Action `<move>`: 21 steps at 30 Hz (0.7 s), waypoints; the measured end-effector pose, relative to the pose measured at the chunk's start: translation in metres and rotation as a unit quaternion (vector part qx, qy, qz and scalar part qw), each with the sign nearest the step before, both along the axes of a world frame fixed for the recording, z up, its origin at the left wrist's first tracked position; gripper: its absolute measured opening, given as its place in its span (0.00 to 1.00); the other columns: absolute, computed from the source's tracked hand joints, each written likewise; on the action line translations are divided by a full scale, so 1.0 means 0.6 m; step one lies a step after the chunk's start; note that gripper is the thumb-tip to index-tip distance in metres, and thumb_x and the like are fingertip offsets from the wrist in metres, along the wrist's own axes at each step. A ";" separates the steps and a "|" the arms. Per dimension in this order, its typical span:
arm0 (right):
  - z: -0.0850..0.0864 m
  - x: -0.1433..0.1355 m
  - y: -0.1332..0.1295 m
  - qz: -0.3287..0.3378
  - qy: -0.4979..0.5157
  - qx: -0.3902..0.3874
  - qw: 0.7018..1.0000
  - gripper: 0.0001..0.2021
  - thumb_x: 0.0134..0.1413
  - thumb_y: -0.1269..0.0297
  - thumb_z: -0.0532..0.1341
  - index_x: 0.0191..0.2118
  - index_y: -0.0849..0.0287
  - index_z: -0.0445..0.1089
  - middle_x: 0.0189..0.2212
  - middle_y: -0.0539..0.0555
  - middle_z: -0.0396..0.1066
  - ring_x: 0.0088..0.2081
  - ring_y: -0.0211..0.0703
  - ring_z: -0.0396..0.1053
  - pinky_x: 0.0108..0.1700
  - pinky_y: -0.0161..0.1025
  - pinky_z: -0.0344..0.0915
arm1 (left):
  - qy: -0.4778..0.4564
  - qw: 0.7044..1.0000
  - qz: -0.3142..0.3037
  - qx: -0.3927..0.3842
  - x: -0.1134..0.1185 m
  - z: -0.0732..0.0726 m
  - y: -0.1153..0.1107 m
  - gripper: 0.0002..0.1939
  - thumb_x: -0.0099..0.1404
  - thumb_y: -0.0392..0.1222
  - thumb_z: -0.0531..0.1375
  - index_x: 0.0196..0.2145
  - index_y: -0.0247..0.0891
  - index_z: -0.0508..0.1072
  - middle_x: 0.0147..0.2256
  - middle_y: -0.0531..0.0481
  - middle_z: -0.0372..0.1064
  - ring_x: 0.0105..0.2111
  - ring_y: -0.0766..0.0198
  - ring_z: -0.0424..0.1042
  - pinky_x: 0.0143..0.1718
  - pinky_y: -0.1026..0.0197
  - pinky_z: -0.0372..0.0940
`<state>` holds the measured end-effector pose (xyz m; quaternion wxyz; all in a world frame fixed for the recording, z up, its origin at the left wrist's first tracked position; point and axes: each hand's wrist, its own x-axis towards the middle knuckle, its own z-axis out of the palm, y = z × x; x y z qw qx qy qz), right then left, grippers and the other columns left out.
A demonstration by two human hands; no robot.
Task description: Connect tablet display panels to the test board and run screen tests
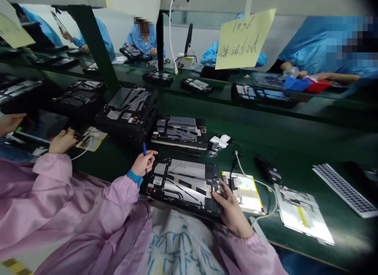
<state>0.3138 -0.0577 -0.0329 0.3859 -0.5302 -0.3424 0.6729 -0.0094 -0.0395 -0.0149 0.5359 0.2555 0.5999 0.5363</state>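
Note:
In front of me lies an opened tablet (186,184) in a black frame, its silver plates, cables and boards showing. My left hand (143,163), with a blue band at the wrist, is closed around a blue pen (144,149) at the tablet's upper left corner; its index finger points out. At the right end, my right hand (233,208) grips the tablet's edge, with thumb and fingers over the small parts there. Just behind is a similar opened tablet (180,131). A flat battery pack with yellow edges (245,192) lies beside my right hand, with a white cable (274,200) near it.
A stack of black-framed tablets (126,109) stands at back left. Rightward are a black mouse (267,168), a silver panel (305,214) and a white keyboard (345,190). At left, a co-worker's hand (63,141) works near another battery. A shelf (265,111) with devices runs behind.

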 end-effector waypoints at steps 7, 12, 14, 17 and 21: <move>-0.019 -0.027 0.019 0.056 -0.396 0.362 0.842 0.34 0.51 0.42 0.58 0.57 0.60 0.63 0.53 0.67 0.63 0.57 0.62 0.59 0.58 0.62 0.56 | 0.037 0.998 -0.002 -0.059 -0.014 0.011 -0.026 0.17 0.58 0.44 0.63 0.43 0.33 0.68 0.20 0.61 0.56 0.11 0.79 0.46 0.12 0.71 0.38; -0.027 -0.053 0.035 0.139 -0.427 0.429 0.783 0.35 0.51 0.41 0.60 0.60 0.55 0.60 0.62 0.65 0.53 0.63 0.65 0.50 0.59 0.64 0.53 | 0.234 0.969 -0.009 -0.077 0.002 0.011 -0.054 0.15 0.53 0.43 0.65 0.38 0.34 0.72 0.21 0.56 0.63 0.17 0.70 0.60 0.19 0.66 0.54; -0.035 -0.055 0.039 0.154 -0.402 0.420 0.799 0.30 0.54 0.45 0.58 0.58 0.55 0.63 0.64 0.65 0.50 0.64 0.63 0.50 0.60 0.61 0.55 | 0.338 0.939 -0.009 -0.060 0.013 0.016 -0.062 0.11 0.52 0.42 0.65 0.34 0.35 0.74 0.24 0.52 0.66 0.25 0.63 0.67 0.27 0.62 0.60; -0.042 -0.054 0.039 0.140 -0.373 0.410 0.820 0.23 0.57 0.49 0.56 0.52 0.57 0.68 0.64 0.64 0.51 0.64 0.60 0.51 0.60 0.60 0.55 | 0.431 0.900 -0.026 -0.059 0.023 0.027 -0.070 0.07 0.53 0.40 0.63 0.31 0.36 0.73 0.25 0.52 0.66 0.29 0.60 0.68 0.34 0.59 0.61; -0.032 -0.062 0.031 0.134 -0.402 0.398 0.814 0.12 0.56 0.55 0.56 0.38 0.55 0.73 0.62 0.59 0.58 0.66 0.64 0.46 0.60 0.72 0.42 | 0.423 0.900 -0.062 -0.084 0.015 0.036 -0.067 0.11 0.50 0.40 0.66 0.31 0.36 0.71 0.24 0.53 0.66 0.26 0.62 0.67 0.32 0.60 0.60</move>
